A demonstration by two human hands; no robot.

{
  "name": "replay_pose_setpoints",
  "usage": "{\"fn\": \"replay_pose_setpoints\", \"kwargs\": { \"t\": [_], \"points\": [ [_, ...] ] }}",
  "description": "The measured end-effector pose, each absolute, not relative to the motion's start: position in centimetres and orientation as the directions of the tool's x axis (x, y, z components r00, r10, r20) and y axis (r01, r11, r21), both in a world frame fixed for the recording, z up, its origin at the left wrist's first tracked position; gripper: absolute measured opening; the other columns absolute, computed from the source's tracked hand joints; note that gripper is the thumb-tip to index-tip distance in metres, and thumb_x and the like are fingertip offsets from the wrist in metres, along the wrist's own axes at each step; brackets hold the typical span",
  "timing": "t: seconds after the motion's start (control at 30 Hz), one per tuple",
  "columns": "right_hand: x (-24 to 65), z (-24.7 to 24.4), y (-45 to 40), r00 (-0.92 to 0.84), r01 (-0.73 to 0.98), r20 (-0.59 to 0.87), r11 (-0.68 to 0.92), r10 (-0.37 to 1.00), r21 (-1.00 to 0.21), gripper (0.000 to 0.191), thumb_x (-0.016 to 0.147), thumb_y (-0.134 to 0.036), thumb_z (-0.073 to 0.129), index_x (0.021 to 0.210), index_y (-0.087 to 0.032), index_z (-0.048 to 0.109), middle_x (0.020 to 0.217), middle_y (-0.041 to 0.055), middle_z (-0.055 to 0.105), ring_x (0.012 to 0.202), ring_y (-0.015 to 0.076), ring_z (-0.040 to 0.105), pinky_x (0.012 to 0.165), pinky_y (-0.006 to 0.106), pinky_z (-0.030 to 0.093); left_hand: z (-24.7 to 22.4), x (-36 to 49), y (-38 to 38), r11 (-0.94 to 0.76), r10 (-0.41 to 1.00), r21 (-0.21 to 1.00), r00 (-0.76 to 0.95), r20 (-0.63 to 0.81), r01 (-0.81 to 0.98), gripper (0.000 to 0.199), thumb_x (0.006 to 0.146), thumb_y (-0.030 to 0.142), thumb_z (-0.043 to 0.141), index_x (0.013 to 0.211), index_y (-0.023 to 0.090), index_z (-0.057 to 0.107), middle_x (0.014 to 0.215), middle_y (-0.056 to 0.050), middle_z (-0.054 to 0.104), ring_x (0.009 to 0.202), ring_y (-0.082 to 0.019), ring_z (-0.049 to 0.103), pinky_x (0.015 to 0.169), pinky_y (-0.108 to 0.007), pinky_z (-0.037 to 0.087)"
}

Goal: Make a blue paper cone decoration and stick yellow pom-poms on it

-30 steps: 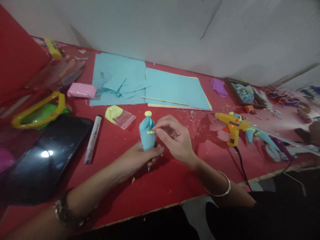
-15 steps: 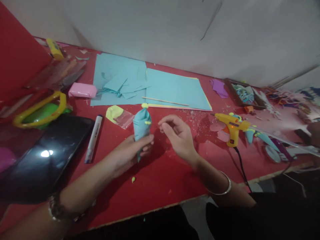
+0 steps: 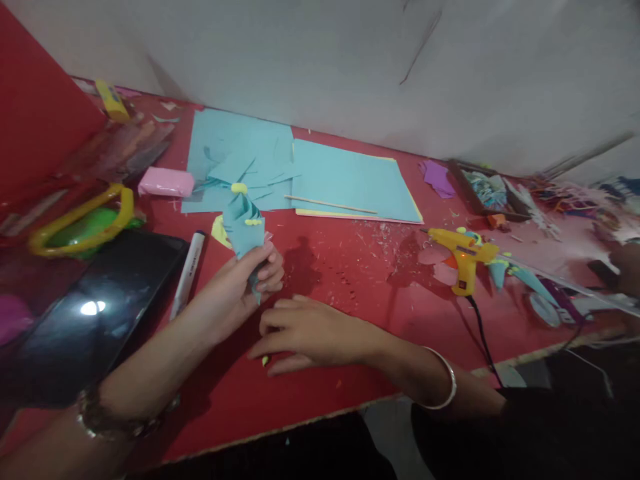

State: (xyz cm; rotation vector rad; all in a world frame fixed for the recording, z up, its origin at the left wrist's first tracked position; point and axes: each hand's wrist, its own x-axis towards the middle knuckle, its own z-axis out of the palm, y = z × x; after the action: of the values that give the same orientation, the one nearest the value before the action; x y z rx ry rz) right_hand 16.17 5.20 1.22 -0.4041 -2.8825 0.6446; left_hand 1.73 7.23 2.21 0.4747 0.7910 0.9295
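My left hand (image 3: 250,273) is closed round the lower part of a light-blue folded paper cone (image 3: 243,223). Yellow clay pieces (image 3: 239,189) stick to the cone's top and front, and its pointed tip hangs below my fingers. Low over the red table, my right hand (image 3: 305,333) reaches down with its fingers apart. A small yellow clay bit (image 3: 265,361) lies between its thumb and forefinger; whether they touch it I cannot tell. Behind the cone sits a packet of yellow clay (image 3: 220,231), partly hidden.
A yellow glue gun (image 3: 464,257) with a black cord stands to the right. Blue paper sheets (image 3: 350,173) and a thin stick (image 3: 330,204) lie at the back. On the left are a marker (image 3: 188,273), a black tablet-like slab (image 3: 100,327) and a pink clay pack (image 3: 167,182).
My left hand has carried the paper cone to the left and slightly up, tilting it. My right hand has come down and left from beside the cone to the small clay bit.
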Motion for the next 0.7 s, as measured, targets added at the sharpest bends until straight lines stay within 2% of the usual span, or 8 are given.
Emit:
{"fn": "replay_pose_setpoints", "kwargs": {
  "t": [0.13, 0.2, 0.27, 0.33, 0.43, 0.5, 0.57, 0.7],
  "points": [
    [16.1, 1.2, 5.3, -0.964, 0.201, 0.071, 0.874, 0.257, -0.443, 0.019, 0.087, -0.023, 0.047, 0.090, -0.015, 0.064, 0.091, 0.0039, 0.062, 0.084, 0.0130, 0.051, 0.078, 0.024, 0.041, 2.3, 1.8, 7.3, 0.527, 0.849, 0.620, 0.395, -0.351, -0.581, 0.032, 0.086, 0.024, 0.047, 0.055, 0.015, 0.044, 0.045, 0.007, 0.034, 0.038, -0.004, 0.029, 0.039, -0.014, 0.033],
    [16.2, 1.3, 5.4, -0.943, 0.201, 0.129, 0.834, 0.307, -0.514, 0.017, 0.086, -0.020, 0.048, 0.085, -0.013, 0.064, 0.086, 0.0042, 0.064, 0.081, 0.0120, 0.053, 0.078, 0.023, 0.043, 2.3, 1.7, 7.4, 0.529, 0.847, 0.603, 0.409, -0.339, -0.597, 0.033, 0.082, 0.029, 0.053, 0.054, 0.015, 0.044, 0.044, 0.007, 0.035, 0.038, -0.004, 0.028, 0.039, -0.014, 0.034],
    [16.5, 1.5, 5.6, -0.863, 0.191, 0.242, 0.729, 0.444, -0.657, 0.011, 0.083, -0.019, 0.053, 0.082, -0.013, 0.063, 0.081, 0.0035, 0.064, 0.078, 0.0104, 0.055, 0.076, 0.021, 0.045, 2.2, 1.7, 7.4, 0.542, 0.839, 0.600, 0.416, -0.350, -0.588, 0.033, 0.078, 0.031, 0.059, 0.053, 0.016, 0.044, 0.044, 0.007, 0.036, 0.038, -0.004, 0.030, 0.039, -0.014, 0.035],
    [16.7, 1.6, 5.7, -0.699, 0.147, 0.327, 0.575, 0.636, -0.805, 0.005, 0.079, -0.017, 0.058, 0.078, -0.015, 0.062, 0.078, 0.0020, 0.065, 0.075, 0.0092, 0.058, 0.073, 0.020, 0.047, 1.9, 1.7, 7.3, 0.549, 0.834, 0.616, 0.417, -0.360, -0.565, 0.032, 0.075, 0.033, 0.062, 0.054, 0.016, 0.045, 0.046, 0.007, 0.037, 0.039, -0.004, 0.032, 0.039, -0.014, 0.035],
    [16.9, 1.6, 6.0, -0.390, 0.020, 0.301, 0.335, 0.870, -0.942, 0.002, 0.074, -0.016, 0.062, 0.075, -0.017, 0.061, 0.075, -0.0005, 0.065, 0.072, 0.0090, 0.060, 0.070, 0.022, 0.048, 1.5, 2.0, 7.1, 0.561, 0.826, 0.658, 0.394, -0.403, -0.503, 0.029, 0.075, 0.034, 0.062, 0.057, 0.015, 0.049, 0.047, 0.007, 0.038, 0.040, -0.004, 0.033, 0.040, -0.013, 0.035],
    [16.9, 1.5, 6.3, -0.248, -0.081, 0.236, 0.223, 0.939, -0.971, 0.003, 0.073, -0.017, 0.062, 0.076, -0.019, 0.061, 0.075, -0.0019, 0.064, 0.072, 0.0091, 0.061, 0.069, 0.023, 0.048, 1.4, 2.2, 6.9, 0.592, 0.804, 0.655, 0.398, -0.441, -0.469, 0.026, 0.076, 0.035, 0.061, 0.061, 0.015, 0.052, 0.048, 0.007, 0.039, 0.040, -0.003, 0.031, 0.040, -0.013, 0.034],
    [16.9, 1.3, 6.5, -0.189, -0.147, 0.190, 0.163, 0.964, -0.976, 0.003, 0.073, -0.018, 0.062, 0.075, -0.020, 0.060, 0.074, -0.0025, 0.063, 0.071, 0.0093, 0.060, 0.069, 0.025, 0.048, 1.4, 2.3, 6.7, 0.621, 0.780, 0.649, 0.428, -0.457, -0.439, 0.026, 0.075, 0.035, 0.062, 0.063, 0.015, 0.053, 0.050, 0.006, 0.041, 0.041, -0.004, 0.031, 0.040, -0.014, 0.033],
    [17.0, 1.3, 6.7, -0.167, -0.115, 0.180, 0.162, 0.969, -0.980, 0.002, 0.073, -0.020, 0.061, 0.075, -0.020, 0.060, 0.071, -0.0022, 0.059, 0.068, 0.0098, 0.058, 0.067, 0.027, 0.047, 1.8, 2.5, 6.4, 0.619, 0.767, 0.691, 0.476, -0.430, -0.373, 0.030, 0.071, 0.040, 0.066, 0.061, 0.015, 0.052, 0.055, 0.005, 0.044, 0.044, -0.005, 0.032, 0.043, -0.016, 0.035]
  ]
}}
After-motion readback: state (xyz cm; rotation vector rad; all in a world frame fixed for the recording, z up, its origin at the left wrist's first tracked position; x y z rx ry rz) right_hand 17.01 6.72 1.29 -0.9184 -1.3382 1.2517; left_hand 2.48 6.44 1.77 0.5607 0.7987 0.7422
